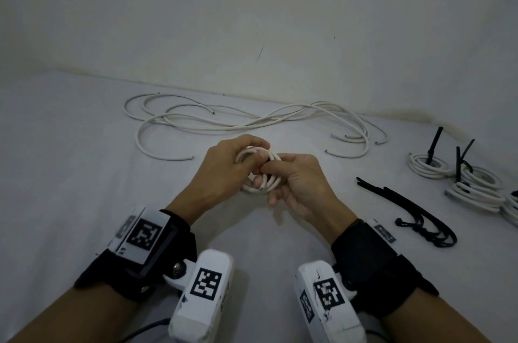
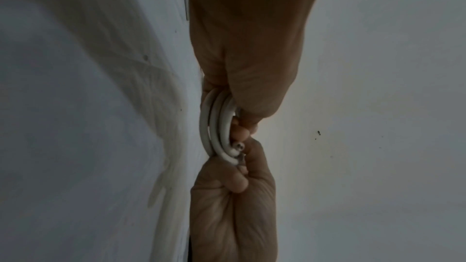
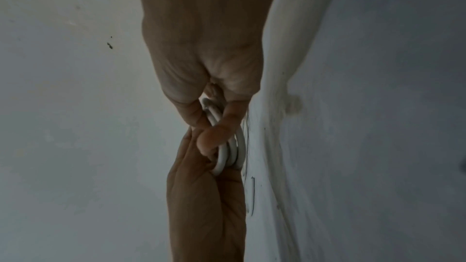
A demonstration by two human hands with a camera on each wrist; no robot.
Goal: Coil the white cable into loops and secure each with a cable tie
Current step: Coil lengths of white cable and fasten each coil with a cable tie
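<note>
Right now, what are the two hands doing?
Left hand: fingers curled round the white cable coil.
Right hand: gripping the same coil.

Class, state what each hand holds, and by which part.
Both hands grip one white cable coil: left hand on its left side, right hand on its right side.

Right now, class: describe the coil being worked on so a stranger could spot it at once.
On the white table, look between the left hand and right hand. Both grip a small white coil. Unlike the coils at the right, it has no black tie.
</note>
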